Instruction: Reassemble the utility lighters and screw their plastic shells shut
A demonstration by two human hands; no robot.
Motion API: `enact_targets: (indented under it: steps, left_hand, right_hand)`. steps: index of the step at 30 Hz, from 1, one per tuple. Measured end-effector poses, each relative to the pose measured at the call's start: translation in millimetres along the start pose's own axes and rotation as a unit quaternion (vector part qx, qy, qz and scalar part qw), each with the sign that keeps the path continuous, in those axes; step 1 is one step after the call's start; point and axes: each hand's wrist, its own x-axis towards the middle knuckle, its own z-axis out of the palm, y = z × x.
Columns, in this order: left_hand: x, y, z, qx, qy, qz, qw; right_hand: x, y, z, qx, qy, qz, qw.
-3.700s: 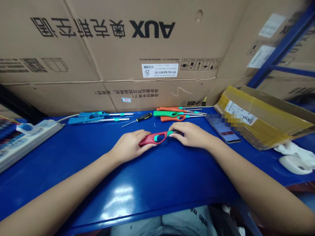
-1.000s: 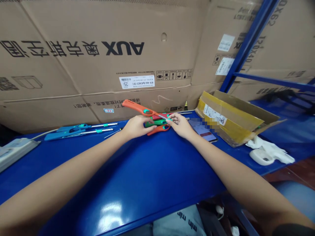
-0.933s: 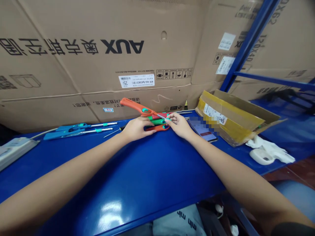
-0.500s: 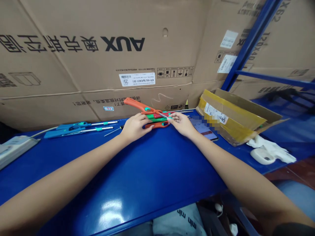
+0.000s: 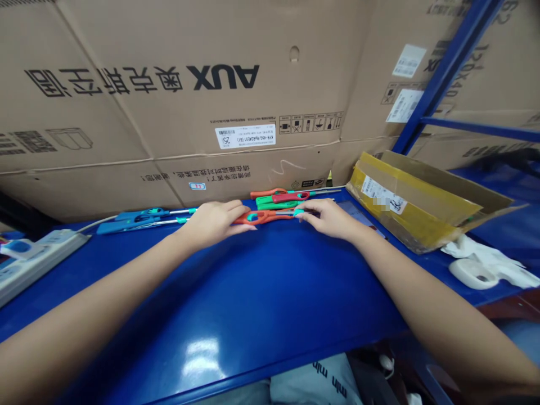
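Note:
An orange long-nosed lighter (image 5: 264,214) lies level across the middle, with a teal trigger and a metal rod. My left hand (image 5: 213,224) is closed around its handle end. At the rod's other end, the fingers of my right hand (image 5: 331,218) pinch a teal piece on it. Just behind are a red lighter (image 5: 291,197), green lighters (image 5: 270,203) and another orange lighter (image 5: 262,194), lying side by side. Blue lighters (image 5: 135,219) rest to the left of my left hand, their rods pointing right and partly hidden by it.
A white power strip (image 5: 46,253) sits at the left on the blue table (image 5: 244,298). Large cardboard (image 5: 147,118) stands along the back. To the right are an open carton with yellow tape (image 5: 422,208), a white glove (image 5: 502,264) and a white rounded object (image 5: 472,274).
The orange lighter, tilted above the pile before, is now lower, level and nearer me. My left hand has shifted left along its handle, and both hands have moved apart.

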Motion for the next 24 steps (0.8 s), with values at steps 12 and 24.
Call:
enact_targets:
  steps: [12,24]
  left_hand:
    - [-19,50,9.4,-0.047,0.054,-0.007,0.997]
    - [68,30,29.7,-0.075,-0.015,-0.110,0.991]
  right_hand:
    - [-6,-30,26,-0.117,-0.018,-0.143,0.983]
    - [-1,-45,27,-0.179,0.048,-0.040,0.982]
